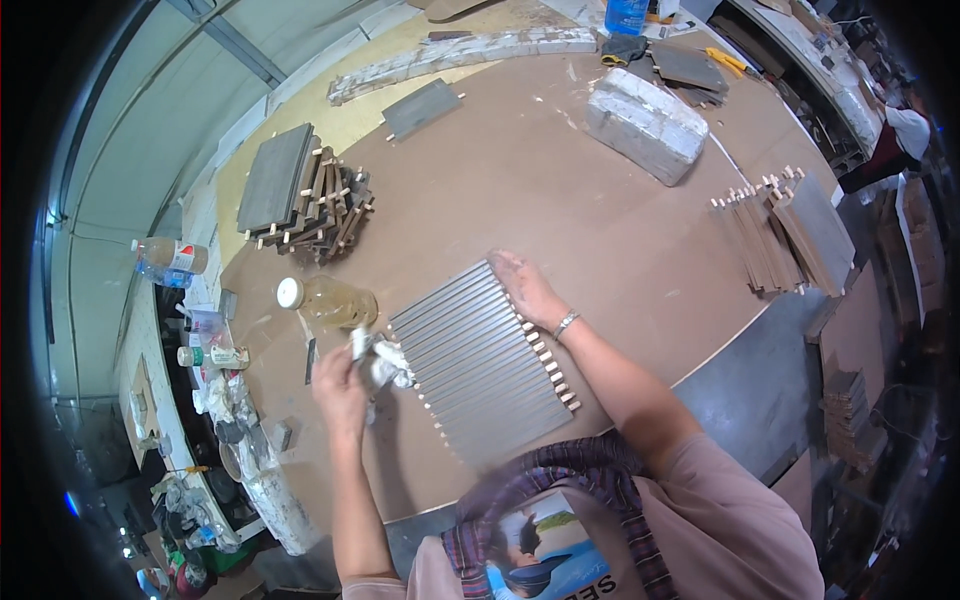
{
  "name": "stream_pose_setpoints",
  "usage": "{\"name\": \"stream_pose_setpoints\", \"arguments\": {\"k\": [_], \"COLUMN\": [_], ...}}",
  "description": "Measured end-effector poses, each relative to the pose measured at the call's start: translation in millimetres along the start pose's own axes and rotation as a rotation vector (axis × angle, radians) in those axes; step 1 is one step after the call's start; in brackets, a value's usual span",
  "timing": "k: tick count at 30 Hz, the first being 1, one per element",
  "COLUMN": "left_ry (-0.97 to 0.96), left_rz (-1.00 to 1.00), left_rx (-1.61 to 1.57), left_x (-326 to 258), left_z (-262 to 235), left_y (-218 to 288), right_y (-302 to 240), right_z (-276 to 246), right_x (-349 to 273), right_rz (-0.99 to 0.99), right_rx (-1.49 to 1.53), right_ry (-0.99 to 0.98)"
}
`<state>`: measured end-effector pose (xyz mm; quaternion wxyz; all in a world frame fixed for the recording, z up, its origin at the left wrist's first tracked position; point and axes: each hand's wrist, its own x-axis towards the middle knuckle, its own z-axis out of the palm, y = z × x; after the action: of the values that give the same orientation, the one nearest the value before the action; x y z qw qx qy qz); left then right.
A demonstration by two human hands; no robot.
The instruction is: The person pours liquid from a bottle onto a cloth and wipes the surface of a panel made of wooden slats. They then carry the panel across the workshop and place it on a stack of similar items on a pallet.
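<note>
A row of narrow grey boards (480,360) stands packed side by side on the brown table, with pale wooden dowels (545,360) jutting from their right ends and smaller tips showing at the left. My right hand (527,290) rests with fingers stretched against the far right corner of this row. Pinched in my left hand (340,385) is a crumpled white cloth (385,362), which hangs at the row's left edge. Just beyond the cloth, a clear jar (338,302) of yellowish liquid with a white lid lies tilted or leaning; fisheye distortion makes this unclear.
Stacked doweled boards (275,185) sit at the far left, and more boards (815,235) stand at the right. A white-smeared block (647,125) lies at the back right. One loose board (423,108) is near a long whitish bar (465,62). Bottles (170,262) line the left side.
</note>
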<state>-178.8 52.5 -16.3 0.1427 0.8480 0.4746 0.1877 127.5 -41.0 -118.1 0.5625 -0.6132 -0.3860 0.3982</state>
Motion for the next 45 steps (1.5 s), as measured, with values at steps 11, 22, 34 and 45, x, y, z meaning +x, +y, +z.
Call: {"name": "stream_pose_setpoints", "arguments": {"k": [11,22,34,45], "left_ry": [-0.019,-0.024,0.178,-0.207], "left_rz": [0.154,0.080,0.185,0.611], "left_rx": [0.117,0.141,-0.160,-0.074], "left_x": [-26.5,-55.1,-51.9,-64.0], "left_z": [-10.5,-16.6,-38.1,23.5], "left_y": [-3.3,2.1,102.1,150.4], "right_y": [-5.1,-3.6,-30.2,-10.0], "right_z": [-2.7,-3.6,-56.1,-31.1], "right_x": [-1.7,0.3,-84.9,-166.5], "right_rz": [-0.043,-0.221,-0.027,-0.097], "right_rx": [-0.008,-0.209,0.003,-0.173], "right_ry": [0.003,0.052,-0.108,-0.304]}}
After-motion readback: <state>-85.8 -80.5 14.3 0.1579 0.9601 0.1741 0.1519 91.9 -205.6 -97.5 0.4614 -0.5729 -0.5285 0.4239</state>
